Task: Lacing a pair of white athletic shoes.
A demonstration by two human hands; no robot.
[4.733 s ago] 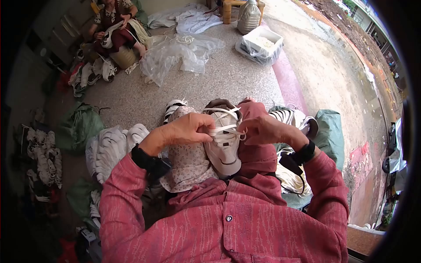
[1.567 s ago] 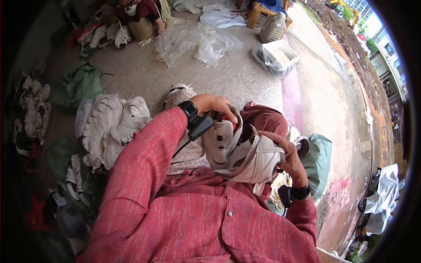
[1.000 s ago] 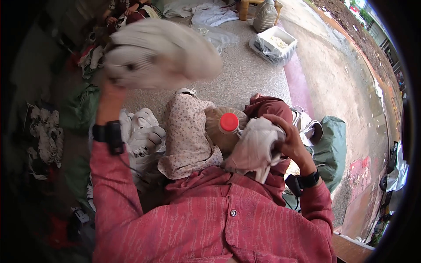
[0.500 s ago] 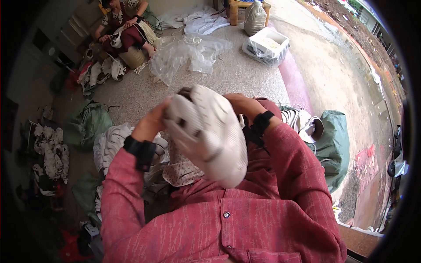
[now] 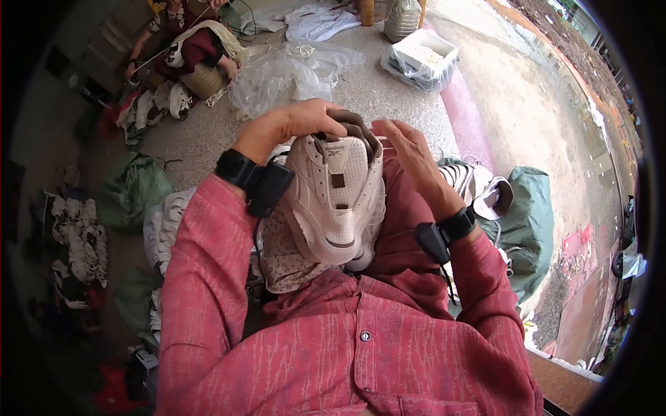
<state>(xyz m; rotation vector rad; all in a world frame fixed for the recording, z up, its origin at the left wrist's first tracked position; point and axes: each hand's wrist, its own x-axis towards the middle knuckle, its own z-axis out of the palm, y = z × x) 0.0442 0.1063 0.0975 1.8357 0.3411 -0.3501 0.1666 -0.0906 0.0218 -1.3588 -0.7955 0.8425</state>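
Observation:
An off-white sneaker (image 5: pixel 333 197) rests upright over my lap, its toe toward me and its brown-lined opening away from me. No lace runs through its eyelets. My left hand (image 5: pixel 295 123) grips the collar, thumb and fingers closed on the left side of the opening. To the right of the opening is my right hand (image 5: pixel 416 156), its fingers stretched out close to the collar; whether they touch it I cannot tell. Below the sneaker, part of another shoe's toe (image 5: pixel 361 258) shows. Speckled cloth (image 5: pixel 288 274) lies under them.
More shoes (image 5: pixel 170 229) are piled on my left, and several pale ones (image 5: pixel 466 188) sit on my right by a green sack (image 5: pixel 533 222). Ahead lie clear plastic sheeting (image 5: pixel 277 73) and a plastic-lined white tub (image 5: pixel 427 59). Another person (image 5: pixel 187 48) sits far left, handling cord.
The sneaker has turned from tilted on its side to upright, its top now facing me. My left hand shifted onto the collar, and my right hand moved to the right of the opening.

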